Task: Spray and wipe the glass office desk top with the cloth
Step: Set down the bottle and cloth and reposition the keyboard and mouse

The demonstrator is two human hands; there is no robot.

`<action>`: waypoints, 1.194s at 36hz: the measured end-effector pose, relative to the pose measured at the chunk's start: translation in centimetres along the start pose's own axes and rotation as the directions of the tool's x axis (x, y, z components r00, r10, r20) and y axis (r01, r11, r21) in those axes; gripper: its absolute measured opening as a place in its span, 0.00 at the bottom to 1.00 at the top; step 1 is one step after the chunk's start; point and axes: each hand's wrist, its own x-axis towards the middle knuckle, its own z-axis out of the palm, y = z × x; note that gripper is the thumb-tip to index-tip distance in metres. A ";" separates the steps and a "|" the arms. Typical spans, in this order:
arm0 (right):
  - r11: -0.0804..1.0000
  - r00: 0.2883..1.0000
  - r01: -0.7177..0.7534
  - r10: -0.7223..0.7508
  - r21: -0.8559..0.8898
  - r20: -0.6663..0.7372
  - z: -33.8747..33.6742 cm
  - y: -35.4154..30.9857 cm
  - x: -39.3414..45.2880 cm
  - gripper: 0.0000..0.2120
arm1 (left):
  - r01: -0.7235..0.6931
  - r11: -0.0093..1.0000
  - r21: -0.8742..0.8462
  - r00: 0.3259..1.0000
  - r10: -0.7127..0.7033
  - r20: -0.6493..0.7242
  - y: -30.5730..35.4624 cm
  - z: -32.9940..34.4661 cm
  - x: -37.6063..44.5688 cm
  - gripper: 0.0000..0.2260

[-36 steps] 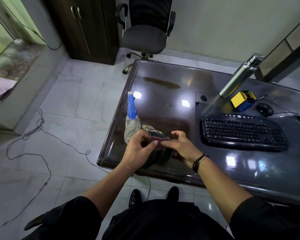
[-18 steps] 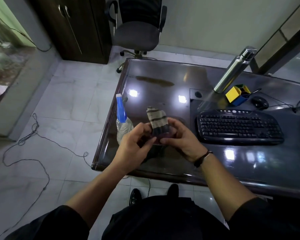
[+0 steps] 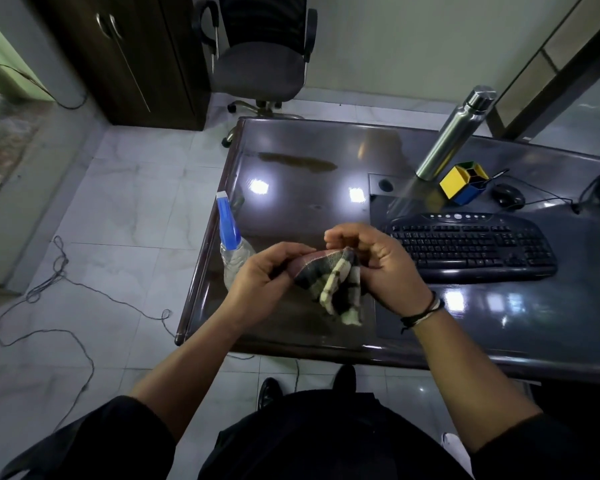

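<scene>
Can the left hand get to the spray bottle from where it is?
Probably yes: the spray bottle stands just beyond the left hand with nothing between them, but that hand shares its grip on the cloth with the right hand.

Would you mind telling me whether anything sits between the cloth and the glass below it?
Nothing visible: both hands hold the cloth above bare glass. The spray bottle stands left, the keyboard right.

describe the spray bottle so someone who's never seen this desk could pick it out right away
Start at the dark glass desk top and go to its left edge, just left of the left hand and right hand holding the cloth. The spray bottle stands there: clear crinkled body, bright blue sprayer, unlike the steel flask far right.
</scene>
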 end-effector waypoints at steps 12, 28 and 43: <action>0.964 0.969 -0.137 0.083 0.228 0.234 -1.5 -0.6 -1.6 0.22 | 0.302 0.640 -0.707 0.950 -0.263 0.167 0.2 0.6 -0.5 0.14; 0.773 0.731 -0.629 0.624 -0.084 0.277 9.9 9.0 0.2 0.17 | 0.501 0.690 -0.523 0.788 -0.613 -0.054 -7.8 -5.1 -6.3 0.18; 0.852 0.885 -0.277 0.406 -0.443 0.229 13.5 11.5 8.6 0.54 | 0.674 0.639 0.371 0.739 -0.578 -0.346 -15.8 -8.8 -5.2 0.23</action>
